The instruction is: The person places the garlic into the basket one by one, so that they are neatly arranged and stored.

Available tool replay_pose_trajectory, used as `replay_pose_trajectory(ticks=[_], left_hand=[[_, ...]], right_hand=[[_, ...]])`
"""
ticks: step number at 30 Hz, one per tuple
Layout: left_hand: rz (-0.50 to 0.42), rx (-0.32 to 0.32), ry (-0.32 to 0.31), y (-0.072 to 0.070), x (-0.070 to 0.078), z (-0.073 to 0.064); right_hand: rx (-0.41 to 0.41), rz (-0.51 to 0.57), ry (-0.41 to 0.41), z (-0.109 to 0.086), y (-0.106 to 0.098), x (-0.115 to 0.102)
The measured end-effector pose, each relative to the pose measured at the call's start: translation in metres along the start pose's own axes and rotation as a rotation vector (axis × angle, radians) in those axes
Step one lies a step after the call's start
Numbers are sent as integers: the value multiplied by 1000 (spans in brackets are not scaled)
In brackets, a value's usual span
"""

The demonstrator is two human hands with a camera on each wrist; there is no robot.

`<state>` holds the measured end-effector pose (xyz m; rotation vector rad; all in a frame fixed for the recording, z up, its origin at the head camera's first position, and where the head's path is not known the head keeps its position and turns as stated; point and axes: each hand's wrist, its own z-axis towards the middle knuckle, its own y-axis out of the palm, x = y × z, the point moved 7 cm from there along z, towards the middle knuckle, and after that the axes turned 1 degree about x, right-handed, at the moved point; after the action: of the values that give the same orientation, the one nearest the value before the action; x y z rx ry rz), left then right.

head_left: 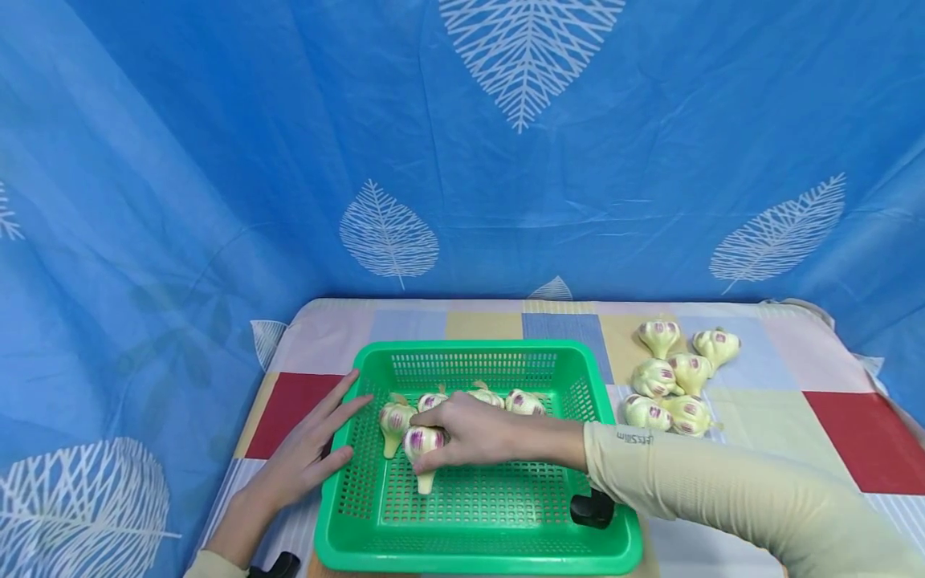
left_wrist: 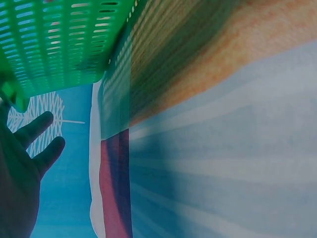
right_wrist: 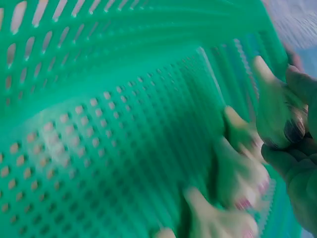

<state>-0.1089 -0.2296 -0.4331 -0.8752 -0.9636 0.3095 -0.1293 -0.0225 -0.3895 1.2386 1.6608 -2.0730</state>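
My right hand (head_left: 466, 429) reaches into a green plastic basket (head_left: 477, 347) and grips a garlic bulb (head_left: 421, 441) with purple streaks, its pale stem pointing toward me. In the right wrist view, that held garlic bulb (right_wrist: 277, 116) is pinched between thumb and fingers above the other bulbs. Several garlic bulbs (head_left: 526, 403) lie in a row along the far part of the basket floor, one of them (head_left: 394, 419) at the left end near the held bulb. My left hand (head_left: 311, 441) has its fingers spread at the basket's left rim, holding nothing.
Several more garlic bulbs (head_left: 654, 377) are clustered on the table right of the basket. A patchwork cloth (head_left: 766, 417) covers the table. Blue curtains (head_left: 462, 201) with white leaf prints hang behind and at the sides. My right forearm crosses the basket's right rim.
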Motion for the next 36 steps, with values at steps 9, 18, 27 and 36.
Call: replay_pose_trajectory(ticks=[9, 18, 27, 36], left_hand=[[2, -8, 0, 2, -2, -2], [-8, 1, -1, 3, -2, -2], [-3, 2, -5, 3, -3, -2], [9, 9, 3, 3, -2, -2]], right_hand=[[-17, -84, -32, 22, 43, -2], [7, -130, -9, 28, 57, 6], [65, -158, 4, 31, 59, 10], [90, -625, -48, 32, 65, 5]])
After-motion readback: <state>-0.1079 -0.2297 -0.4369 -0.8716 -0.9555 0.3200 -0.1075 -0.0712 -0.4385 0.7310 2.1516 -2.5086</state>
